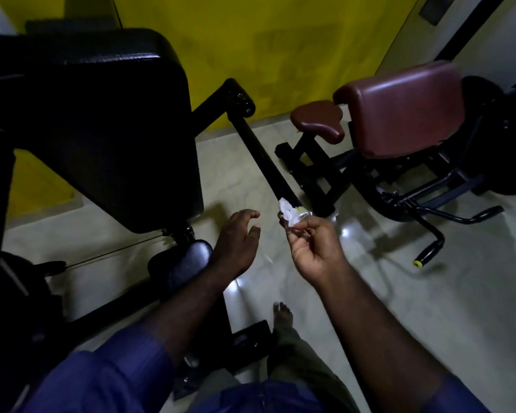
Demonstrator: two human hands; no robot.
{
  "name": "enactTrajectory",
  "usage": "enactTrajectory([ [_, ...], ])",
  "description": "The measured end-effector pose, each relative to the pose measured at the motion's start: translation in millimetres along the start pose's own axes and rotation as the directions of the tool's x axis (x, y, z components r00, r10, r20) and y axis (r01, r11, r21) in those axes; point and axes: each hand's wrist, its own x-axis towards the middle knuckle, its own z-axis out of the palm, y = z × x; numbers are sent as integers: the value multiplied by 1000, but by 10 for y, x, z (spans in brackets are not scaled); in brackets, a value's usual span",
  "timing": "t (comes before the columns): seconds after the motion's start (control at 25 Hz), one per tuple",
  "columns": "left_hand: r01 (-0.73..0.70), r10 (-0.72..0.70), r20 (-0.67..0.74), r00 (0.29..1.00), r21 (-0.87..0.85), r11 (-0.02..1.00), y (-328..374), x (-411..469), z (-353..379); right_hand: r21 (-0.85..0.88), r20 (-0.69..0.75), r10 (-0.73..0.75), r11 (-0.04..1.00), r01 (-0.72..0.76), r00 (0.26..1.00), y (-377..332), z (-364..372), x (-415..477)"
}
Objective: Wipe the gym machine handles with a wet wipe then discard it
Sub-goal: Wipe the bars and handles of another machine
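My wet wipe (287, 212) looks crumpled and thin; the handle (262, 156) is glossy black metal; the floor (429, 293) is polished tile.

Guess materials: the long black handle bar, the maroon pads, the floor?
Handle bar: looks like black-painted metal tube, smooth with a faint sheen; its end cap looks yellowish, material unclear. Maroon back pad and seat: probably vinyl or leatherette over padding, with rounded edges and soft gloss. Floor: likely polished tile or stone, since it mirrors light spots.
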Motion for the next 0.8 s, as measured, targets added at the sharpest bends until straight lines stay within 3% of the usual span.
enactTrajectory([
  [0.08, -56, 53, 46, 998, 77, 995, -69, -78, 1, -252, 92, -97, 961, 117, 991, -8, -156, 20],
  [0.12, -81, 72, 79, 994, 117, 990, -118, -104, 9, -499, 104, -216, 833, 238, 971, 14, -258, 65],
  [0.2, -105, 83, 128, 988, 171, 980, -192, -127, 25, -864, 140, -464, 375, 337, 875, 30, -410, 219],
  [0.24, -97, 72, 139, 988, 179, 979, -213, -130, 28, -914, 156, -524, 245, 324, 837, 19, -394, 260],
  [0.28, -83, 57, 145, 988, 180, 980, -223, -133, 33, -934, 158, -553, 184, 306, 818, -3, -346, 299],
  [0.32, -76, 50, 143, 988, 180, 981, -227, -130, 40, -957, 171, -549, 106, 271, 818, -21, -260, 338],
  [0.44, -54, 32, 133, 991, 170, 984, -226, -105, 63, -962, 170, -458, -269, 46, 873, -126, -68, 469],
  [0.48, -35, 13, 138, 990, 159, 987, -221, -102, 69, -955, 172, -405, -294, 50, 898, -184, -46, 505],
  [0.52, -14, -8, 145, 989, 152, 988, -217, -104, 74, -973, 140, -324, -219, 69, 936, -258, -61, 544],
  [0.6, 10, -35, 146, 989, 165, 986, -248, -120, 99, -983, 7, -75, 182, 20, 997, -428, -65, 567],
  [0.64, 14, -43, 146, 988, 192, 981, -288, -146, 120, -918, -70, 90, 385, -99, 993, -505, -35, 530],
  [0.68, 14, -49, 153, 987, 226, 974, -338, -182, 137, -845, -114, 221, 492, -212, 969, -567, -16, 515],
  [0.72, 6, -48, 161, 986, 252, 968, -395, -219, 160, -824, -120, 276, 508, -250, 954, -596, 7, 501],
  [0.76, 7, -54, 167, 984, 267, 964, -442, -248, 187, -889, -119, 228, 410, -206, 966, -594, 28, 517],
  [0.8, 18, -66, 170, 983, 273, 962, -476, -267, 209, -986, -91, 84, 136, -102, 992, -544, 30, 554],
])
